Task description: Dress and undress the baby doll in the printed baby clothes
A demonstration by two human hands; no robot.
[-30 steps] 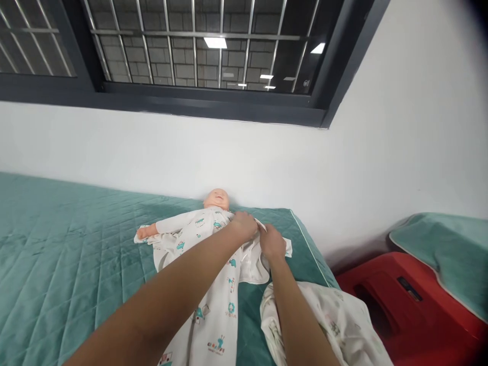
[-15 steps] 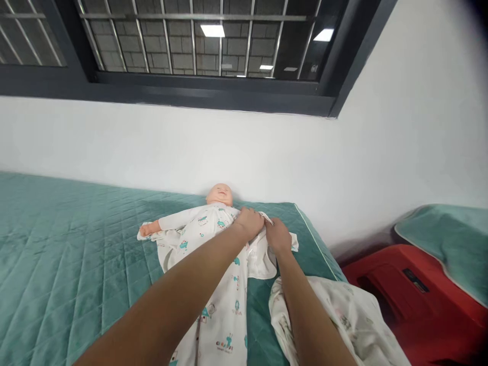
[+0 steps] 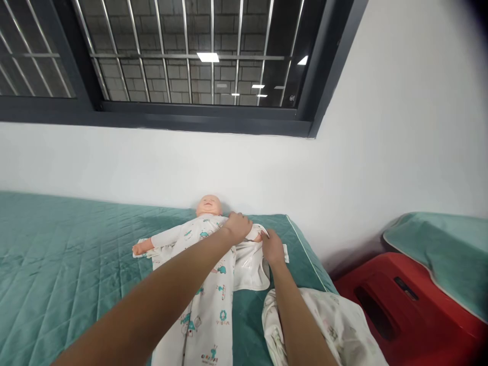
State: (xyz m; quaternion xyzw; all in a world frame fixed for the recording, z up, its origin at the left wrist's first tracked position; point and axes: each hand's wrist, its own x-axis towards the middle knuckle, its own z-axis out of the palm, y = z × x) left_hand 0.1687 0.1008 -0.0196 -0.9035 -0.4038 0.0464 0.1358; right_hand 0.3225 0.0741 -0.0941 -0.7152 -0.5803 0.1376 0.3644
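A baby doll [image 3: 209, 205] lies on its back in a white printed romper [image 3: 208, 325], its head close to the wall. My left hand [image 3: 238, 227] is closed around the romper's sleeve, on the doll's arm at the right. Beside it, my right hand [image 3: 273, 247] pinches the white cuff [image 3: 263, 230] at that sleeve's end, where a bit of the doll's hand [image 3: 258, 237] shows. The doll's other arm stretches out to the left, its hand [image 3: 143, 247] bare beyond the cuff. Another white garment [image 3: 251, 269] lies open beneath the doll.
Green quilted cover [image 3: 95, 254] spreads under everything. A crumpled white printed cloth [image 3: 335, 325] lies beneath my right forearm. At the right stands a red plastic stool [image 3: 412, 305] with green fabric [image 3: 442, 249] over it. Behind are the white wall and a barred window [image 3: 190, 66].
The view has tilted up and shifted slightly right. Part of the doll's hand now shows at the cuff between my hands, where cloth covered it before.
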